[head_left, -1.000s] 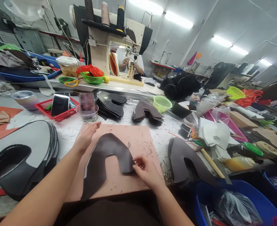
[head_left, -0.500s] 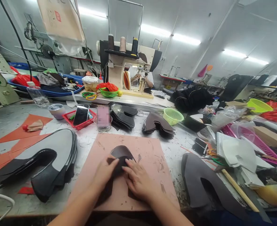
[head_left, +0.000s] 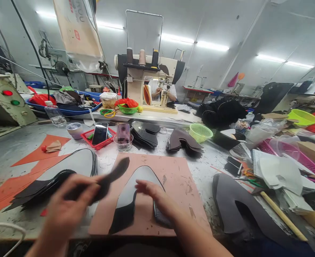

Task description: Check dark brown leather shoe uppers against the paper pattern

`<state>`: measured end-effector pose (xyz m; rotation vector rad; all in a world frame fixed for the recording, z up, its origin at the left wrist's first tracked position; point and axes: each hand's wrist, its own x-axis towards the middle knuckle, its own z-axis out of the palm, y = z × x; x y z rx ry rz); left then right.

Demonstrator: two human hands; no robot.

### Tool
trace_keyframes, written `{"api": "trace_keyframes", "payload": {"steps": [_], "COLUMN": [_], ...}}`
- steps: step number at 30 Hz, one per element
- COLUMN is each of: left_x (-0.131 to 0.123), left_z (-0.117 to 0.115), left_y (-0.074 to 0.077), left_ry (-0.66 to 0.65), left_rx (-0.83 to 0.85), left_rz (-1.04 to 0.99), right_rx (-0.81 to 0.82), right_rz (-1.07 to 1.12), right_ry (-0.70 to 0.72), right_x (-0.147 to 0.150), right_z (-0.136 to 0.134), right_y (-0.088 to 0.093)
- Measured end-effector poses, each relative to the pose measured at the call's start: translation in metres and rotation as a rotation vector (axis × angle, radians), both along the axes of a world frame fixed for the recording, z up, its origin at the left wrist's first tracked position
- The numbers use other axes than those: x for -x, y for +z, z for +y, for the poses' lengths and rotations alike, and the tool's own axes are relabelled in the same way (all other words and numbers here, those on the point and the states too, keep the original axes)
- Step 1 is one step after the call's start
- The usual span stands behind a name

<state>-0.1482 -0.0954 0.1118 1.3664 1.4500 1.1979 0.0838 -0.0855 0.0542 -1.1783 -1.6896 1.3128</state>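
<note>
My left hand [head_left: 75, 200], blurred, is lifted left of centre with thumb and fingers pinched on a dark, curved leather-like piece [head_left: 111, 178]. On the pink board [head_left: 179, 182] lies a U-shaped shoe-upper piece [head_left: 143, 175], light grey around its curve and black at the left leg. My right hand [head_left: 159, 200] lies across its right leg with fingers stretched out, and partly hides it. Left of the board, a stack of similar grey-and-black U-shaped pieces [head_left: 78, 160] is partly covered by my left hand.
At the right sits a stack of dark grey U-shaped pieces [head_left: 229, 200], near a wooden stick [head_left: 283, 216]. Behind the board stand a red basket [head_left: 100, 142] with a phone, more dark pieces [head_left: 183, 141] and a green basket [head_left: 200, 132]. A sewing machine [head_left: 137, 80] stands beyond.
Both hands were together on a dark piece on the board. My left hand has moved left and up with a dark piece, and the grey-faced U-shaped piece now shows.
</note>
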Motion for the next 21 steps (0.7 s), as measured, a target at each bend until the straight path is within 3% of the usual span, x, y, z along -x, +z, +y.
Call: {"api": "trace_keyframes", "payload": {"steps": [1,3,4,5,7,9,10,12,14,16,18,21], "left_x": [-0.014,-0.033,-0.037,-0.037,-0.029,-0.02,-0.017,-0.016,-0.022,-0.032,-0.043,-0.055], "left_z": [-0.007,-0.013,-0.013,-0.009,0.006,0.027,0.036,0.049,0.052,0.048,0.043,0.041], "left_y": [-0.004,-0.011,-0.014,-0.016,-0.023,-0.032,-0.036,-0.044,-0.048,-0.05,-0.051,-0.058], "left_ry": [-0.149,-0.638,-0.803,-0.874,-0.734,-0.558,-0.556,-0.714,-0.853,-0.791,-0.632,-0.536], "left_rx": [-0.005,0.007,-0.011,-0.049,-0.15,-0.187,-0.17,-0.056,0.149,0.359,0.51,0.612], "left_rz": [0.044,0.226,0.274,0.279,0.183,0.089,0.062,0.013,-0.072,-0.177,-0.273,-0.302], "right_rx": [0.056,0.116,0.128,0.115,0.022,-0.094,-0.15,-0.204,-0.147,-0.022,0.091,0.129], "right_rz": [0.122,0.293,0.345,0.35,0.24,0.119,0.082,0.062,0.106,0.196,0.226,0.091], "right_ry": [0.011,-0.005,-0.024,-0.043,-0.026,0.079,0.131,0.183,0.14,0.046,-0.087,-0.284], "right_x": [0.005,0.008,0.008,0.005,-0.002,-0.011,-0.014,-0.021,-0.026,-0.031,-0.032,-0.03], "right_z": [0.0,-0.001,-0.002,-0.004,-0.01,-0.018,-0.021,-0.025,-0.023,-0.016,-0.007,0.004], "right_y": [0.005,0.013,0.017,0.021,0.029,0.039,0.045,0.053,0.055,0.047,0.031,-0.002]}}
